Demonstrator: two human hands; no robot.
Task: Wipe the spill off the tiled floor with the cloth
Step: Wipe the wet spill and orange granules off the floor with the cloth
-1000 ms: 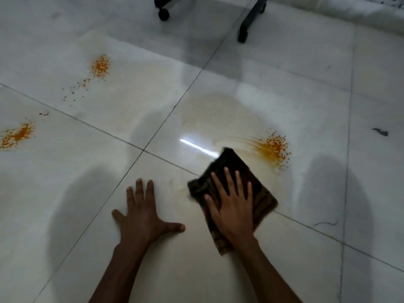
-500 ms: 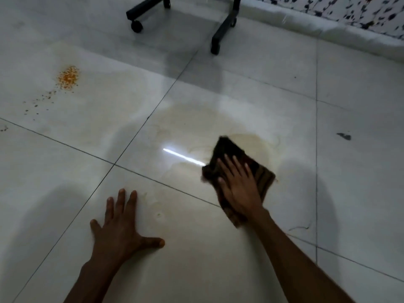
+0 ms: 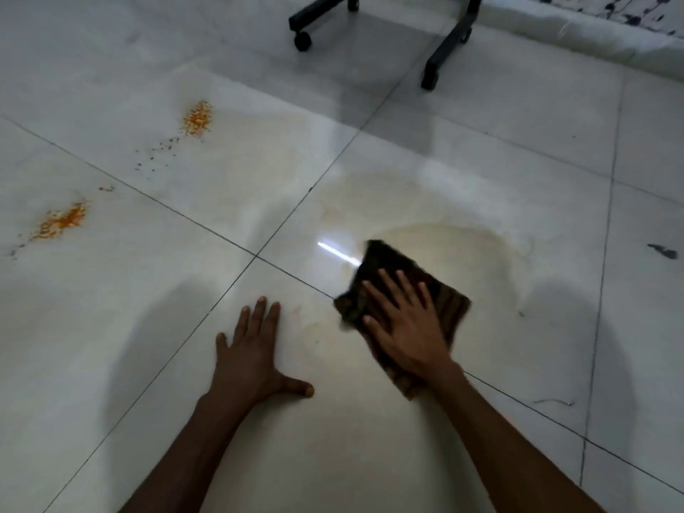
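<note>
Fingers spread, the right hand (image 3: 407, 327) presses flat on the dark cloth (image 3: 403, 290) right of centre, atop a pale wet smear (image 3: 481, 253); the left hand (image 3: 255, 357) lies splayed on the tiled floor (image 3: 111, 327). Orange spill patches (image 3: 63, 220) sit at left.

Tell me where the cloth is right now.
In the head view, the cloth lies flat right of centre under the right hand, at the pale smear's near edge.

Glossy floor tiles (image 3: 481, 149), dark woven cloth (image 3: 392, 261)
</note>
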